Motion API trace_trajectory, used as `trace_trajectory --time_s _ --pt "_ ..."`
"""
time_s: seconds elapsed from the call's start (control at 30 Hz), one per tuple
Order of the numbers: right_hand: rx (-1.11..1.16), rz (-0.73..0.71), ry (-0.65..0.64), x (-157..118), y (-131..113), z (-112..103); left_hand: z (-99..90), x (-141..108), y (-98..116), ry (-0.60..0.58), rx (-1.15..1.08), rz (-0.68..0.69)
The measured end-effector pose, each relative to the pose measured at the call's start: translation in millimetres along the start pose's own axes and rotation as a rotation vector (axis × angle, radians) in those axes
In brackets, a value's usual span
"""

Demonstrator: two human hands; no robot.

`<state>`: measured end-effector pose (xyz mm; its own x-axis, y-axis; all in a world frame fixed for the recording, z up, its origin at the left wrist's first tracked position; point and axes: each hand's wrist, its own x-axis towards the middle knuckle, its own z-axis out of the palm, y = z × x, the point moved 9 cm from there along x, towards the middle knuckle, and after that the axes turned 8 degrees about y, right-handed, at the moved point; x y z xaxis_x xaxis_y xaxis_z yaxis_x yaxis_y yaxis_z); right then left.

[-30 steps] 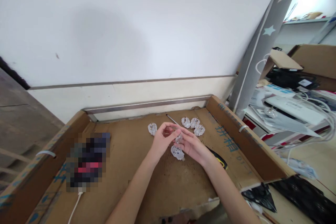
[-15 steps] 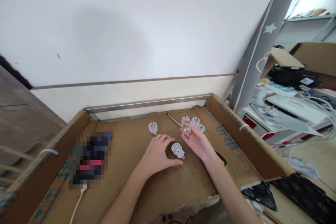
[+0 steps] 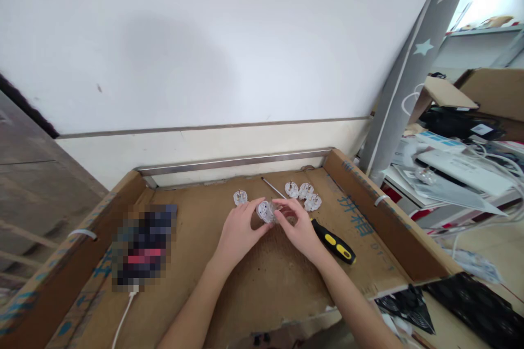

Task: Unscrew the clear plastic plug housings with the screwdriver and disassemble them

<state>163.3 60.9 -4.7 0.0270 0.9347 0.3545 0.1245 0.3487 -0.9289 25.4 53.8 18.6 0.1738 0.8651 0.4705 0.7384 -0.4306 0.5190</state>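
Note:
Between both hands, just above the cardboard, is a plug with a whitish face and a clear part. My left hand is closed on its left side, thumb below and fingers above. My right hand pinches its clear right side with the fingertips, which partly hide it. Several clear plug pieces with metal pins lie beyond the hands: one piece above my left hand, the others grouped beyond my right hand. A screwdriver with a black and yellow handle lies partly behind my right hand.
The cardboard tray has raised side walls. A blurred dark object with a white cable lies at left. A white wall stands behind; a grey post and cluttered shelf are at right.
My right hand has let go of a clear plug piece, now lying beside the others, and has come back to the plug. My left hand has closed on that plug, which is now raised.

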Motion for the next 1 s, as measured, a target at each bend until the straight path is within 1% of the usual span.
trace_trajectory --time_s 0.13,0.27,0.4,0.57,0.7,0.8,0.9,1.0 --pt "-0.092 -0.080 -0.001 -2.5 -8.1 2.6 4.4 -1.7 5.4 -0.014 -0.055 0.022" --pt "-0.156 -0.124 -0.019 -4.3 -12.5 5.9 7.3 -2.6 0.6 -0.022 -0.090 -0.024" --pt "-0.186 -0.138 -0.023 -4.9 -13.2 7.5 9.8 -3.1 -4.4 -0.019 -0.129 -0.045" --pt "-0.184 -0.122 -0.019 -4.3 -8.3 7.5 11.4 -2.7 -6.7 -0.016 -0.212 -0.077" --pt "-0.166 -0.104 0.007 -4.3 -6.5 5.0 15.4 -2.8 -3.6 -0.061 -0.384 -0.149" --pt "-0.141 -0.109 0.019 -4.6 -9.6 4.1 22.0 -3.6 -5.8 -0.088 -0.563 -0.262" --pt "-0.104 -0.104 0.010 -5.2 -12.3 5.3 26.5 -3.6 -12.8 -0.064 -0.700 -0.378" --pt "-0.045 -0.068 -0.004 -5.1 -10.2 7.5 24.6 -1.6 -15.4 -0.029 -0.729 -0.406"
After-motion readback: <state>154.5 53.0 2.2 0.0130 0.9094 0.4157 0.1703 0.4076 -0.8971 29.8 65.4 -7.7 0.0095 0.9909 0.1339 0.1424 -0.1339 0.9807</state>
